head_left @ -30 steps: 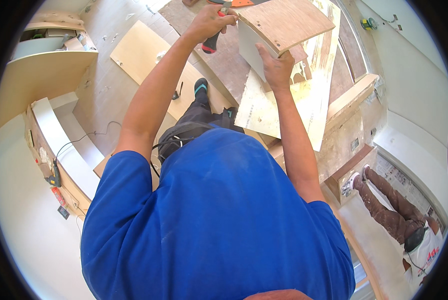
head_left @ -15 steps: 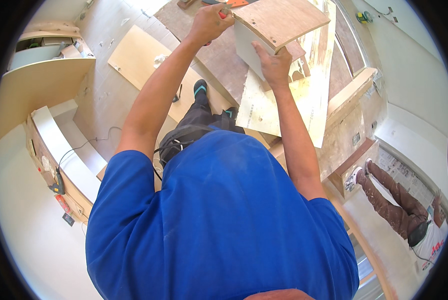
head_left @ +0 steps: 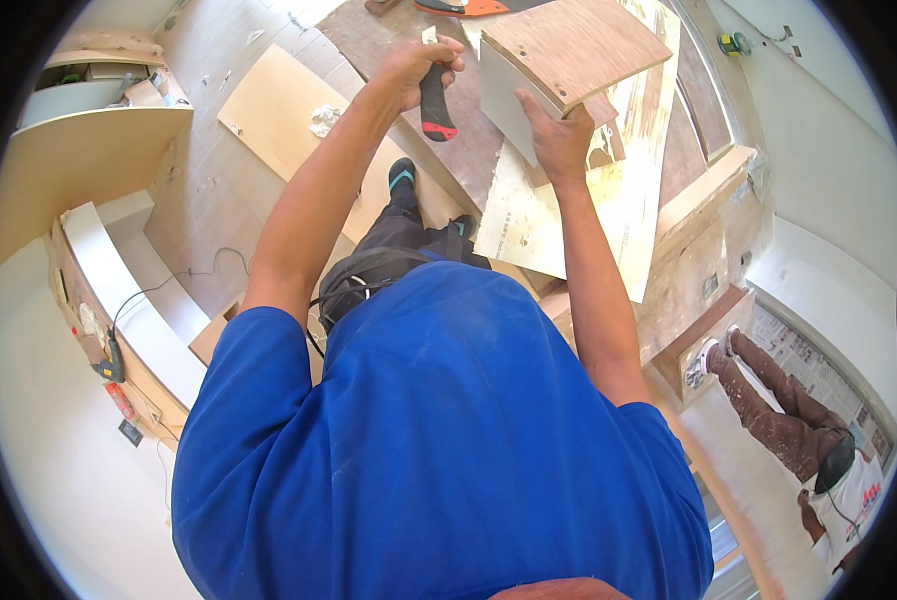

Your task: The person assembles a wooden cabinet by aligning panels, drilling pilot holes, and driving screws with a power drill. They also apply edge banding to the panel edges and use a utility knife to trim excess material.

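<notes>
In my left hand (head_left: 424,75) is a hand tool with a curved black-and-red handle (head_left: 435,105). My fingers wrap its upper part, and a small pale tip shows above them, too small to name. My right hand (head_left: 561,135) grips the near corner of a plywood piece (head_left: 579,48) with a wood-grain top and a white side panel (head_left: 509,105). Its thumb lies against the white side, while the other fingers are mostly hidden. The piece is tilted above a brown work surface (head_left: 459,170), with the tool apart from it on the left.
A pale stained sheet (head_left: 529,225) lies under the piece. An orange-and-black tool (head_left: 464,8) sits at the far edge. A wooden board (head_left: 279,110) bearing crumpled white material (head_left: 325,120) is at left. Another person (head_left: 799,420) is at lower right. A power drill (head_left: 113,362) is at far left.
My left hand has turned, so the tool's handle now hangs downward in view, apart from the plywood piece. The piece has shifted slightly right with my right hand. The other person's arm has moved down.
</notes>
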`<state>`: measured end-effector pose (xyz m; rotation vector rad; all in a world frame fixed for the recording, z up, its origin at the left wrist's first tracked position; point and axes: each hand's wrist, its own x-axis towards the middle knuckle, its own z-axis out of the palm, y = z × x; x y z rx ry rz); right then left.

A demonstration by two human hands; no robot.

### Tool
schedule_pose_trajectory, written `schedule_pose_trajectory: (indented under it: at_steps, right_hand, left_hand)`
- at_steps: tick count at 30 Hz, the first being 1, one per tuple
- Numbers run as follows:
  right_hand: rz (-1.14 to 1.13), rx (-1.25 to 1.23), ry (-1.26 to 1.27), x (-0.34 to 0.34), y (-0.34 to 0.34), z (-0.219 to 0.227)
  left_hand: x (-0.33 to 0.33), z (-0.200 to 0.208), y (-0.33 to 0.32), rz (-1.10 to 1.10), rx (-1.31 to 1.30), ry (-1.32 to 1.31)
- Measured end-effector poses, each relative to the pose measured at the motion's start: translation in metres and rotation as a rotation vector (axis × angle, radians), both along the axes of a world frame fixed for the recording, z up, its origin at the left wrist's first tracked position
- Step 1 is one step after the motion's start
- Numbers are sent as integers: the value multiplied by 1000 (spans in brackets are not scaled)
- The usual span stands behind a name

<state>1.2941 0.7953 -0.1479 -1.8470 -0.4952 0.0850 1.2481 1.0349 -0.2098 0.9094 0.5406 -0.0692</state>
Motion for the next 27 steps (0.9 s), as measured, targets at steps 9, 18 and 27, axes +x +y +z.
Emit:
schedule_pose_trajectory:
  at_steps: [9, 18, 27]
  right_hand:
    - [-38, 8, -62, -4, -7, -11]
    - [-30, 33, -49, -1, 5, -6]
    - [-57, -34, -156, 3, 13, -13]
  left_hand:
    - [-26, 52, -26, -189, -282, 167]
    - [-57, 48, -46, -152, -165, 22]
    - [-26, 72, -26, -120, 730, 17]
